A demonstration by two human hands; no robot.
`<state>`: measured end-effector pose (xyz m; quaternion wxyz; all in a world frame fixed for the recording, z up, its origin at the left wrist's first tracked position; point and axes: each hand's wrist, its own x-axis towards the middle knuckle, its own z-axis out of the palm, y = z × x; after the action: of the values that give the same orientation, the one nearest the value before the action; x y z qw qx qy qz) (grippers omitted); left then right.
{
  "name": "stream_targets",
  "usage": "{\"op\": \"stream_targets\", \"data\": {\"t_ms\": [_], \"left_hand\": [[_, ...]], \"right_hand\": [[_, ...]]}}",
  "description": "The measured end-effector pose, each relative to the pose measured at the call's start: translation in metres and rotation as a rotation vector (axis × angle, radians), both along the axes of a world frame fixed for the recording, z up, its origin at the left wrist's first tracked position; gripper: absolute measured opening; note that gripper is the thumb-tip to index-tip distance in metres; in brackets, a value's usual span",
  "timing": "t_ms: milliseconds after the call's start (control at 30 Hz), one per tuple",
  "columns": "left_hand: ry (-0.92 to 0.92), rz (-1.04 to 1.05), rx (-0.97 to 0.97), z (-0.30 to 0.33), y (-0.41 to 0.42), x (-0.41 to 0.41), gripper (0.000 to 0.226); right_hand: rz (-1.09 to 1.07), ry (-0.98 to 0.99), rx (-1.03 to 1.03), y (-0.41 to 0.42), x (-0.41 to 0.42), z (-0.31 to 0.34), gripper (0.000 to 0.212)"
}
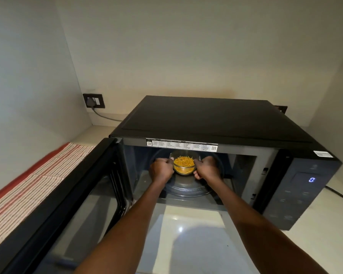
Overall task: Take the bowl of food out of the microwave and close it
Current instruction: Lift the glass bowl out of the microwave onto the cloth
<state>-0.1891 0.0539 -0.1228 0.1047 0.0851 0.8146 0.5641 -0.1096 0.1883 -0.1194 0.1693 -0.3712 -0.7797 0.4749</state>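
Inside the open microwave (216,123), one clear glass bowl (184,165) of yellow-orange food sits on the round glass turntable (186,189), roughly at the middle of the cavity. Two bare hands reach in through the opening, one on each side of the bowl: the left hand (161,168) has its fingers curled against the bowl's left wall and rim, and the right hand (207,168) has its fingers wrapped on the right wall, thumb low near the base, so the bowl is clasped between them. Whether the bowl is lifted off the turntable or resting on it cannot be told. One door (71,210) hangs wide open on the left side, its window pane facing up toward the camera. One control panel (300,192) on the right front shows a single lit blue digit. One strip of printed labels (181,146) runs along the top edge of the opening. The microwave is black and stands on a pale, glossy counter (186,234) that reflects a light. One red-and-white striped cloth (28,186) lies on the counter to the left, beside the door. One dark wall socket (93,100) with a plug and a grey cable (105,115) sits low on the back wall. Plain light walls close the alcove at left, back and right.
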Motion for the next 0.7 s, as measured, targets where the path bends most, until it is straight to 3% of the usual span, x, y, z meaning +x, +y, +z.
{"op": "stream_targets", "data": {"t_ms": [100, 233, 400, 500, 633, 700], "left_hand": [[-0.108, 0.03, 0.101, 0.002, 0.002, -0.002, 0.026], [-0.142, 0.06, 0.147, 0.005, -0.003, 0.004, 0.036], [-0.107, 0.107, 0.128, 0.019, -0.017, 0.024, 0.029], [-0.112, 0.1, 0.113, 0.028, -0.026, 0.039, 0.011], [-0.113, 0.089, 0.048, 0.038, -0.043, 0.063, 0.02], [-0.106, 0.077, 0.037, 0.049, -0.056, 0.083, 0.011]], "right_hand": [[-0.003, -0.046, 0.009, 0.001, -0.002, 0.003, 0.033], [0.003, -0.084, 0.031, -0.005, 0.007, 0.008, 0.035], [0.039, -0.08, 0.071, -0.02, 0.03, 0.02, 0.029], [0.049, -0.066, 0.108, -0.03, 0.046, 0.028, 0.024], [0.042, -0.061, 0.157, -0.042, 0.073, 0.034, 0.032], [0.067, -0.069, 0.187, -0.049, 0.092, 0.04, 0.033]]}}
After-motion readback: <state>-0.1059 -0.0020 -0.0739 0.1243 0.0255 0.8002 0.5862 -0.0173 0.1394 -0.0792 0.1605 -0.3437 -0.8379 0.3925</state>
